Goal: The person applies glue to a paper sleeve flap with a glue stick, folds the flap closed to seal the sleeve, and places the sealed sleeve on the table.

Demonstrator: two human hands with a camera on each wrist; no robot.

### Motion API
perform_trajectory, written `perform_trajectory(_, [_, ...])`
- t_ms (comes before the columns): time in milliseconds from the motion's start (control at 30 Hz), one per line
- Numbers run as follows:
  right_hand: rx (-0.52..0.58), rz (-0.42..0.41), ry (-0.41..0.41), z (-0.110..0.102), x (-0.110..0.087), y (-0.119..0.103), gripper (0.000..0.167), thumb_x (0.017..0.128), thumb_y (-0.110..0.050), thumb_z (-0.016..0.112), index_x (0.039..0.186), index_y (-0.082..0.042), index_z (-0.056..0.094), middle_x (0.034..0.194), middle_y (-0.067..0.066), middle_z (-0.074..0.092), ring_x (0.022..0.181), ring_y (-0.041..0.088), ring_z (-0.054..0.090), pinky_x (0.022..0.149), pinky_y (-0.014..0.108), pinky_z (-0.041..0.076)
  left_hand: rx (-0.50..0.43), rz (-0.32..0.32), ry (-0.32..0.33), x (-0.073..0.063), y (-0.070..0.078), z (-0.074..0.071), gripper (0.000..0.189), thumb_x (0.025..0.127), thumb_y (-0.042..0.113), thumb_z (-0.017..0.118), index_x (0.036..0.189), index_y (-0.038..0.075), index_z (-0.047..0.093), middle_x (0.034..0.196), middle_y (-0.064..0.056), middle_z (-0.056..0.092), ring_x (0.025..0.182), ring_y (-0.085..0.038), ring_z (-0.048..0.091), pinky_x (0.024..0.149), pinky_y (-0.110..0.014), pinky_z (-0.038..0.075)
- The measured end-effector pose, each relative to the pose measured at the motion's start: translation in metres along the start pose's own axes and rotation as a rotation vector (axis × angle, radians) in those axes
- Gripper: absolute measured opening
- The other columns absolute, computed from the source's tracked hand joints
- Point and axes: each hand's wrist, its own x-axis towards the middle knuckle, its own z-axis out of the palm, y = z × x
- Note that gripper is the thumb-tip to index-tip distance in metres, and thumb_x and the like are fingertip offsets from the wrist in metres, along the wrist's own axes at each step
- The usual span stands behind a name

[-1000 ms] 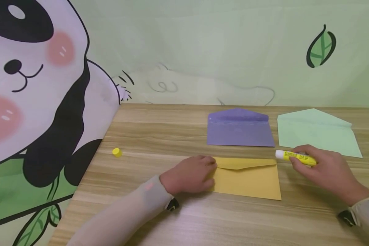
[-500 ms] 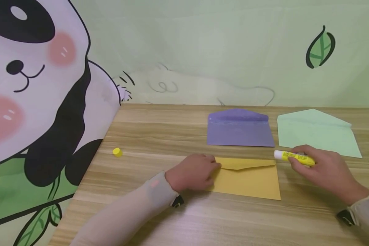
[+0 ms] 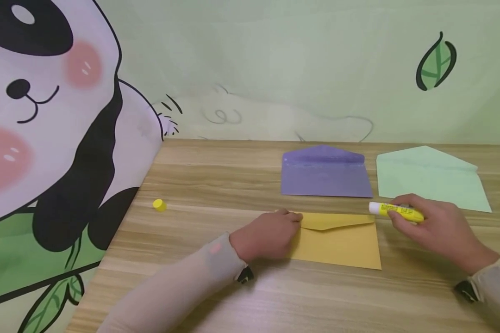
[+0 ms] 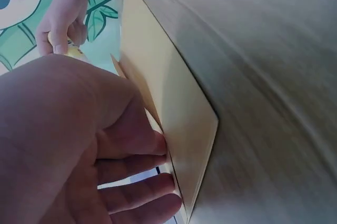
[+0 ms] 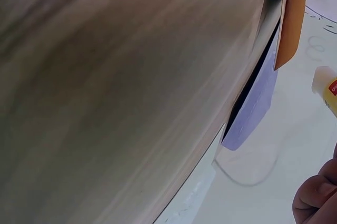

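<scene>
A yellow envelope (image 3: pixel 337 248) lies on the table with its flap folded over but slightly raised. My left hand (image 3: pixel 270 237) rests on its left end, covering that part. In the left wrist view, loosely bent fingertips (image 4: pixel 160 184) press against the envelope's flap side. Just off the envelope's upper right corner, my right hand (image 3: pixel 446 233) grips a yellow glue stick (image 3: pixel 400 212), its white end pointing left. The glue stick's tip appears uncapped. A yellow cap (image 3: pixel 159 205) sits apart at the table's left.
Behind the yellow envelope lie a purple envelope (image 3: pixel 326 180) and a pale green envelope (image 3: pixel 431 182), both with flaps up. The wooden table (image 3: pixel 216 171) ends at a backdrop (image 3: pixel 250 60) with a panda drawing.
My left hand has slid slightly right along the yellow envelope's flap. My right hand, with the glue stick, has drifted a little left.
</scene>
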Motion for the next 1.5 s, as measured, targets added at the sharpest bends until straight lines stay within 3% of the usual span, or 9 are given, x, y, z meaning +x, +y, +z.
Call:
perform_trajectory(67, [-0.002,0.001,-0.003,0.0,0.0,0.0,0.025,0.073,-0.017,0.083,0.096,-0.019,0.073,0.058,-0.013,0.051,0.049,-0.004,0.031,0.044,0.017,0.029,0.033,0.013,-0.004,0.002,0.001,0.0,0.037,0.091,0.017,0.052,0.123,0.004,0.066,0.14,-0.007,0.06,0.126,-0.021,0.057,0.11,-0.031,0.042])
perform_trajectory(133, [-0.003,0.002,-0.006,0.0,0.0,0.0,0.025,0.073,-0.017,0.083,0.096,-0.018,0.073,0.059,-0.012,0.053,0.049,-0.003,0.032,0.044,0.017,0.029,0.04,0.025,0.009,0.003,0.002,0.0,0.03,0.091,0.015,0.052,0.117,0.006,0.066,0.129,-0.006,0.064,0.118,-0.019,0.06,0.107,-0.031,0.043])
perform_trajectory(300, [-0.008,0.006,-0.009,0.0,0.0,0.0,0.025,0.073,-0.017,0.083,0.096,-0.018,0.073,0.06,-0.011,0.055,0.049,-0.003,0.032,0.044,0.017,0.029,-0.019,0.018,0.05,0.004,0.005,-0.001,0.025,0.09,0.012,0.051,0.114,0.009,0.059,0.103,-0.002,0.064,0.089,-0.018,0.06,0.086,-0.031,0.05])
perform_trajectory(400, [-0.008,0.014,-0.013,0.0,0.0,0.0,0.026,0.073,-0.018,0.083,0.096,-0.019,0.073,0.06,-0.012,0.054,0.049,-0.003,0.032,0.044,0.017,0.029,-0.023,-0.008,0.043,0.005,0.006,-0.002,0.032,0.09,0.014,0.052,0.121,0.011,0.06,0.108,-0.002,0.062,0.088,-0.019,0.058,0.079,-0.03,0.051])
perform_trajectory(667, [-0.006,-0.009,-0.01,-0.002,0.0,0.0,0.026,0.072,-0.018,0.083,0.096,-0.019,0.074,0.058,-0.013,0.053,0.048,-0.003,0.031,0.044,0.017,0.029,-0.08,-0.042,-0.021,0.007,0.0,-0.002,0.062,0.081,0.019,0.06,0.143,0.017,0.054,0.125,0.001,0.057,0.097,-0.02,0.054,0.078,-0.029,0.051])
perform_trajectory(867, [-0.006,-0.001,-0.015,-0.002,0.0,-0.001,0.027,0.071,-0.017,0.084,0.096,-0.019,0.073,0.059,-0.013,0.054,0.049,-0.002,0.033,0.044,0.017,0.03,-0.016,-0.023,-0.009,0.011,0.001,-0.001,0.055,0.082,0.021,0.059,0.137,0.016,0.058,0.116,0.001,0.055,0.088,-0.018,0.052,0.074,-0.028,0.049])
perform_trajectory(1067, [0.011,-0.013,-0.011,-0.001,0.0,-0.002,0.026,0.071,-0.017,0.084,0.096,-0.02,0.073,0.059,-0.013,0.053,0.049,-0.003,0.031,0.044,0.017,0.029,0.046,-0.061,-0.02,0.009,0.013,-0.004,0.051,0.09,0.023,0.054,0.141,0.013,0.054,0.122,-0.002,0.058,0.093,-0.02,0.056,0.073,-0.029,0.054])
perform_trajectory(1233, [0.01,-0.024,-0.009,0.0,0.0,-0.001,0.027,0.071,-0.017,0.084,0.095,-0.02,0.073,0.058,-0.014,0.052,0.048,-0.004,0.028,0.044,0.017,0.028,0.098,-0.071,-0.001,0.01,0.021,-0.007,0.053,0.091,0.024,0.055,0.142,0.013,0.054,0.118,-0.002,0.061,0.087,-0.019,0.058,0.067,-0.028,0.052])
perform_trajectory(1500, [0.027,-0.032,-0.009,0.001,0.0,-0.002,0.027,0.071,-0.017,0.084,0.095,-0.02,0.073,0.061,-0.013,0.058,0.049,-0.003,0.03,0.045,0.017,0.029,0.108,-0.08,0.0,0.012,0.019,-0.004,0.053,0.092,0.025,0.055,0.144,0.02,0.052,0.126,-0.001,0.059,0.1,-0.021,0.061,0.087,-0.034,0.053])
